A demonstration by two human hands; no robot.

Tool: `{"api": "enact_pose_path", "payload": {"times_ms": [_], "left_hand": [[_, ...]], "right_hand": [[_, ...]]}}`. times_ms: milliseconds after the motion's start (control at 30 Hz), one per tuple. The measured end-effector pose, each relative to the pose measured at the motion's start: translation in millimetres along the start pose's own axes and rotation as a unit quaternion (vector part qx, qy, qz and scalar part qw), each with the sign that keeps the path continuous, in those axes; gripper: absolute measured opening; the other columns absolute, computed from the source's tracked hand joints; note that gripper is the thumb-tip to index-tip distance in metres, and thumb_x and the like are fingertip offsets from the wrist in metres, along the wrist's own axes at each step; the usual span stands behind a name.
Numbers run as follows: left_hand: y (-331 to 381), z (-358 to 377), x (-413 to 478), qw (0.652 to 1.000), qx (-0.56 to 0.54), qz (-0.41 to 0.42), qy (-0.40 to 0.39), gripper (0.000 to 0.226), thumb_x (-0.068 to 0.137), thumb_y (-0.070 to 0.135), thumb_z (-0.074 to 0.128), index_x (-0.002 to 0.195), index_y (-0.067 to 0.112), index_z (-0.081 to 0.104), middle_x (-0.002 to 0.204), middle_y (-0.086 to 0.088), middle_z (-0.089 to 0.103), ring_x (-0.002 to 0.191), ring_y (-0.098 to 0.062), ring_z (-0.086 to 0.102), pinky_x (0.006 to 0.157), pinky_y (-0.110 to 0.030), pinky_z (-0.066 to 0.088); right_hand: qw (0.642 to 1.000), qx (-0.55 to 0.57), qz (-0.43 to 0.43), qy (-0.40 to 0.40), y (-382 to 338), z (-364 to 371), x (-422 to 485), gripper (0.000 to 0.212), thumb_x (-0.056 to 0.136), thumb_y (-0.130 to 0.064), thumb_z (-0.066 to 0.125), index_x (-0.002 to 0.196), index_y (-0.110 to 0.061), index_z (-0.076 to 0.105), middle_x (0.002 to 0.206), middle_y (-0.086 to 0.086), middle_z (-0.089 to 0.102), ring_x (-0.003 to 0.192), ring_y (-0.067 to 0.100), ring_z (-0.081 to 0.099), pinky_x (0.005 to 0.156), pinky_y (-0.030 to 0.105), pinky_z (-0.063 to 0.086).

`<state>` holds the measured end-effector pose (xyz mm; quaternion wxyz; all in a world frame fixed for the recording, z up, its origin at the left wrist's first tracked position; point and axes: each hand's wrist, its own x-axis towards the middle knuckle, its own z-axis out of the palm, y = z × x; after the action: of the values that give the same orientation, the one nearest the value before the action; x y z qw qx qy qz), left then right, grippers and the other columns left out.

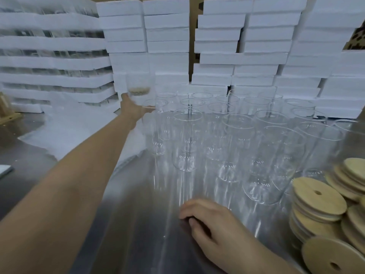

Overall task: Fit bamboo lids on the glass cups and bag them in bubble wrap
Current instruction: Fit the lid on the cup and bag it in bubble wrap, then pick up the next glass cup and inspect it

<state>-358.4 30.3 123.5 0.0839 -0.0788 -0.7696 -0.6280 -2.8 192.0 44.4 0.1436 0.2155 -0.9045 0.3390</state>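
My left hand (132, 107) reaches far forward and grips a bagged glass cup (139, 89), its bamboo lid a blurred tan patch inside the bubble wrap, just in front of the foam stacks. Several bare glass cups (233, 135) stand upright in a cluster on the steel table (138, 224). Bamboo lids (320, 196) with a small hole each lie piled at the right edge. My right hand (211, 224) rests on the table near the front, fingers loosely curled, holding nothing. Loose bubble wrap sheets (79, 125) lie heaped at the left.
White foam trays (256, 62) are stacked high along the back, some at the left with glasses between layers (51, 54). A wooden rack (7, 109) pokes in at the far left edge. Brown cardboard shows behind the stacks.
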Motion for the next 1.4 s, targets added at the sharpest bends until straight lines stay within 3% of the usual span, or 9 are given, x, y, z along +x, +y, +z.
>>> {"api": "enact_pose_path", "payload": {"times_ms": [233,300,400,500,600,1000,1167,1267,1400], "left_hand": [[24.0,1.7,-13.2,0.995,-0.005,-0.094,-0.022,0.099,0.082,0.010,0.076,0.152,0.009,0.006,0.151,-0.012,0.033,0.135,-0.029,0.039,0.108,-0.039,0.036],[48.0,-8.8,-31.7,0.994,0.001,-0.106,0.007,0.090,0.084,0.020,0.074,0.150,0.006,0.015,0.148,-0.011,0.038,0.131,-0.024,0.042,0.102,-0.043,0.041],[74.5,-20.8,-80.9,0.989,-0.035,-0.032,0.137,0.053,0.094,0.021,0.054,0.142,0.009,0.037,0.134,-0.011,0.053,0.098,-0.014,0.051,0.073,-0.024,0.045],[74.8,-9.9,-157.3,0.974,-0.022,0.101,0.203,0.029,0.095,0.010,0.042,0.124,0.013,0.048,0.111,0.000,0.057,0.092,-0.011,0.052,0.079,-0.020,0.044],[55.4,19.8,-231.2,0.970,-0.020,0.201,0.138,0.033,0.087,-0.003,0.042,0.115,0.014,0.050,0.104,-0.001,0.056,0.094,-0.013,0.052,0.082,-0.023,0.041],[11.7,98.2,-296.4,0.973,-0.001,0.227,0.049,0.029,0.094,0.012,0.051,0.123,0.010,0.050,0.113,0.000,0.048,0.105,-0.014,0.050,0.089,-0.034,0.046],[16.4,109.0,-298.9,0.942,0.103,0.317,-0.030,0.044,0.098,0.033,0.042,0.131,0.005,0.045,0.126,-0.006,0.044,0.115,-0.019,0.047,0.093,-0.028,0.040],[19.3,109.6,-303.3,0.929,0.083,0.356,-0.055,0.049,0.097,0.039,0.034,0.129,0.005,0.046,0.121,-0.003,0.045,0.106,-0.014,0.049,0.087,-0.024,0.040],[18.5,108.6,-304.6,0.909,0.133,0.384,-0.094,0.028,0.098,0.026,0.049,0.118,0.008,0.056,0.112,0.000,0.054,0.097,-0.015,0.056,0.089,-0.030,0.041]], "right_hand": [[1.000,0.019,0.019,-0.001,6.4,3.8,-0.5,0.026,0.090,-0.009,0.046,0.104,-0.015,0.067,0.107,-0.010,0.063,0.099,0.004,0.058,0.091,0.021,0.045],[0.999,0.028,0.030,-0.002,5.9,2.6,0.3,0.025,0.090,-0.008,0.046,0.101,-0.014,0.067,0.103,-0.005,0.064,0.096,0.007,0.059,0.090,0.022,0.045],[0.997,0.046,0.055,0.008,1.9,-2.3,2.1,0.024,0.090,-0.002,0.050,0.099,-0.013,0.070,0.098,-0.005,0.067,0.093,0.004,0.059,0.087,0.012,0.042],[0.992,0.075,0.093,0.025,-3.6,-6.6,2.0,0.026,0.090,0.005,0.051,0.098,-0.009,0.072,0.093,-0.006,0.068,0.090,0.004,0.061,0.083,0.008,0.041],[0.982,0.114,0.138,0.066,-7.7,-8.1,-2.0,0.029,0.090,0.008,0.048,0.101,-0.006,0.071,0.095,0.003,0.071,0.091,0.012,0.064,0.084,0.011,0.044],[0.949,0.108,0.196,0.221,4.1,-21.1,-9.1,0.031,0.084,0.009,0.047,0.095,-0.013,0.067,0.088,-0.002,0.067,0.090,0.017,0.066,0.073,0.005,0.042],[0.920,0.025,0.201,0.335,-2.8,-25.3,-10.2,0.025,0.082,0.000,0.047,0.071,-0.017,0.061,0.065,-0.007,0.060,0.070,0.022,0.059,0.072,0.042,0.051],[0.874,-0.022,0.109,0.472,-14.8,-38.1,-13.2,0.022,0.077,0.001,0.047,0.081,-0.014,0.062,0.078,-0.013,0.056,0.078,0.018,0.057,0.071,0.040,0.047],[0.816,-0.044,0.060,0.573,-20.0,-52.1,-8.6,0.045,0.066,0.010,0.051,0.110,-0.002,0.058,0.116,0.011,0.049,0.113,0.019,0.043,0.101,0.032,0.033]]}}
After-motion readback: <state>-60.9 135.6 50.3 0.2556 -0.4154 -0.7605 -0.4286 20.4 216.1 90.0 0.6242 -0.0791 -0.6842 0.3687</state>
